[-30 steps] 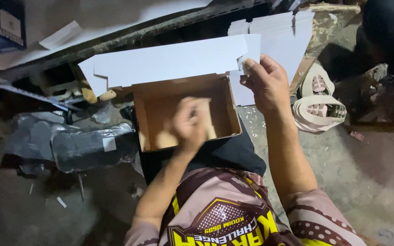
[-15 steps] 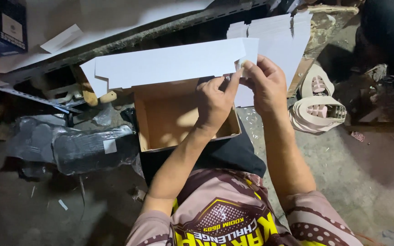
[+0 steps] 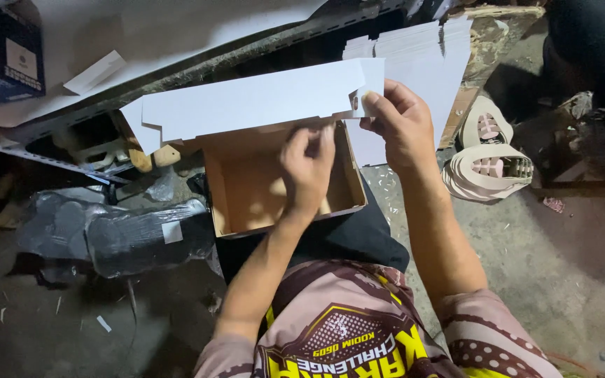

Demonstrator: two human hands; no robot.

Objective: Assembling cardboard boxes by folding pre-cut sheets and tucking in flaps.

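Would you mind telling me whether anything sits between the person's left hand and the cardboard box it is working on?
Nothing visible does. The left hand is at the back wall of the open cardboard box, fingers up by the white lid flap. The right hand pinches that flap's corner tab, off to the side.

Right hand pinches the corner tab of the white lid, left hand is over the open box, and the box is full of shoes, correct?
Not quite. In the head view the box holds nothing, only bare brown cardboard. The rest stands: the right hand pinches the lid tab, the left hand is over the box.
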